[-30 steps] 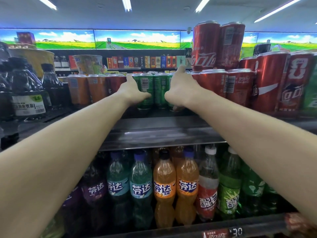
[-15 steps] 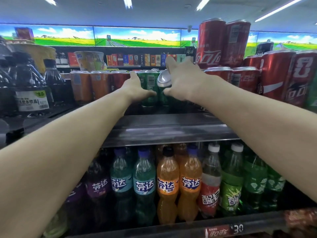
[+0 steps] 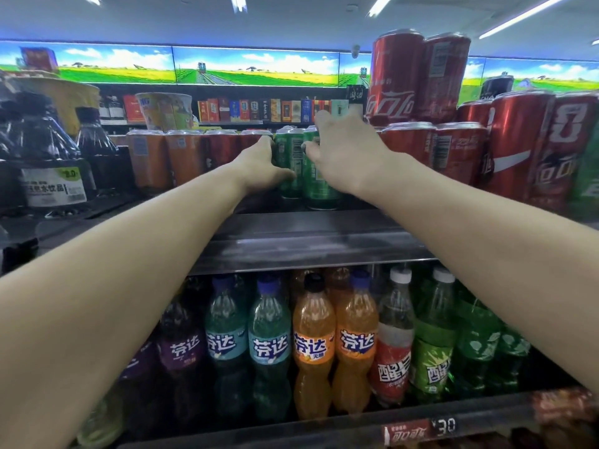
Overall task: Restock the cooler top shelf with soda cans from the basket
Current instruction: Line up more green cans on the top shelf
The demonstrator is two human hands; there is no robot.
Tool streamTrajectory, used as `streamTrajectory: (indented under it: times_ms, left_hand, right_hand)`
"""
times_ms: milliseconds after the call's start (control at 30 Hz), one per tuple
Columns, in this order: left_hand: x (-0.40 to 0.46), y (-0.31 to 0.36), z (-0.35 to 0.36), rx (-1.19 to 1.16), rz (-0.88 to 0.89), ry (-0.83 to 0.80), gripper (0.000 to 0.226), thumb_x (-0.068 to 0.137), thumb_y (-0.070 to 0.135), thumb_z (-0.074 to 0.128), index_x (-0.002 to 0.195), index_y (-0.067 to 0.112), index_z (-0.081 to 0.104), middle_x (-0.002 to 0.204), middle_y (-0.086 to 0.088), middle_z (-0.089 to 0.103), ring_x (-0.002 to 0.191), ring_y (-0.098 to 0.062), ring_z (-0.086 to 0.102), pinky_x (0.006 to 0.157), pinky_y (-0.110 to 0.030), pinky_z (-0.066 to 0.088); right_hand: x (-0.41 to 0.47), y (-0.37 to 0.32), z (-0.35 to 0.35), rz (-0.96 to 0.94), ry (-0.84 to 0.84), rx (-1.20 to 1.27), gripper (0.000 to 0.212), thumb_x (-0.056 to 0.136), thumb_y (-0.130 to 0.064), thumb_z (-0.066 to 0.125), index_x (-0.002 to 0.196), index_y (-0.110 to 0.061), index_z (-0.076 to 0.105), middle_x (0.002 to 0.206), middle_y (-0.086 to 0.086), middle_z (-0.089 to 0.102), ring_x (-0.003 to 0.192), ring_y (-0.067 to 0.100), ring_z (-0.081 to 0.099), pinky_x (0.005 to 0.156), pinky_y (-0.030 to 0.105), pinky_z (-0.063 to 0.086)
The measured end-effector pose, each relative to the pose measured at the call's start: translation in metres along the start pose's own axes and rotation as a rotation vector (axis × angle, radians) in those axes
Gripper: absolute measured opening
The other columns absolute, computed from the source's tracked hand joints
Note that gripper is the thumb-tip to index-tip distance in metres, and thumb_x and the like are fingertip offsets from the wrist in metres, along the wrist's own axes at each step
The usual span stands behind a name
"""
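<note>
Two green soda cans stand upright side by side on the cooler's top shelf (image 3: 308, 234). My left hand (image 3: 259, 166) wraps the left side of the left green can (image 3: 291, 157). My right hand (image 3: 343, 153) grips the right green can (image 3: 316, 179) from its right side, fingers over its top rim. Both arms stretch forward at full reach. The basket is out of view.
Orange and red cans (image 3: 181, 157) line the shelf left of the green ones. Red cola cans (image 3: 418, 144) fill the right side, some stacked two high (image 3: 395, 76). Dark bottles (image 3: 48, 150) stand far left. Soda bottles (image 3: 314, 345) fill the shelf below.
The right green can was tilted with its top toward me half a second ago; now it stands upright beside the left one. Both hands stay on the cans.
</note>
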State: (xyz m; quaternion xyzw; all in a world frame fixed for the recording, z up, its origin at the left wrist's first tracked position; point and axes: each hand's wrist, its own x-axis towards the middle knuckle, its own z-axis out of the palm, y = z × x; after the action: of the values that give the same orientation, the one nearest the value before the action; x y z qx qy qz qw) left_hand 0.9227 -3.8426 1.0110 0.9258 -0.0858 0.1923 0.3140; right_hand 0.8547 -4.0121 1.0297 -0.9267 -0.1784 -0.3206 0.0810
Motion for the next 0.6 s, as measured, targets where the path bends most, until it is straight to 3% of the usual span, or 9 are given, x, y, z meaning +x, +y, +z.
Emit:
streamTrajectory:
  times_ms: [133,200,333,467,600]
  left_hand:
    - [-0.001,0.003,0.004,-0.009,-0.032,0.003,0.070,0.096,0.034,0.074,0.146,0.004,0.035,0.114,-0.003,0.054,0.103,-0.022,0.054,0.084,-0.032,0.040]
    - [-0.002,0.004,0.005,-0.015,-0.049,-0.012,0.078,0.093,0.040,0.076,0.148,0.005,0.032,0.120,-0.007,0.059,0.107,-0.024,0.058,0.086,-0.034,0.044]
    - [-0.003,0.002,0.006,-0.008,-0.066,-0.035,0.087,0.091,0.042,0.077,0.153,0.008,0.026,0.133,-0.013,0.061,0.119,-0.030,0.061,0.101,-0.041,0.050]
    - [-0.007,0.004,0.007,-0.002,-0.050,-0.041,0.081,0.093,0.037,0.076,0.152,0.008,0.029,0.133,-0.012,0.062,0.119,-0.029,0.062,0.097,-0.036,0.048]
    - [-0.009,0.006,0.007,0.006,-0.057,-0.030,0.080,0.094,0.037,0.076,0.151,0.007,0.029,0.136,-0.013,0.061,0.123,-0.031,0.060,0.102,-0.039,0.048]
  right_hand:
    - [-0.001,-0.002,-0.002,0.069,-0.068,-0.123,0.058,0.100,-0.041,0.061,0.145,-0.011,0.039,0.141,0.023,0.036,0.113,0.043,0.059,0.087,0.043,0.050]
    - [0.000,-0.003,-0.002,0.078,-0.078,-0.102,0.067,0.095,-0.034,0.071,0.147,-0.013,0.035,0.146,0.025,0.029,0.103,0.042,0.062,0.080,0.042,0.050]
    - [0.000,-0.003,0.005,0.111,-0.024,-0.068,0.072,0.091,-0.005,0.070,0.150,-0.010,0.029,0.146,0.026,0.026,0.098,0.044,0.065,0.073,0.036,0.043]
    - [-0.001,-0.001,0.011,0.140,-0.008,-0.071,0.067,0.093,-0.004,0.070,0.148,-0.007,0.032,0.156,0.026,0.018,0.104,0.046,0.066,0.073,0.037,0.041]
    - [-0.005,0.001,0.011,0.143,-0.004,-0.054,0.072,0.090,0.000,0.070,0.150,-0.006,0.030,0.157,0.028,0.015,0.099,0.045,0.066,0.072,0.037,0.041]
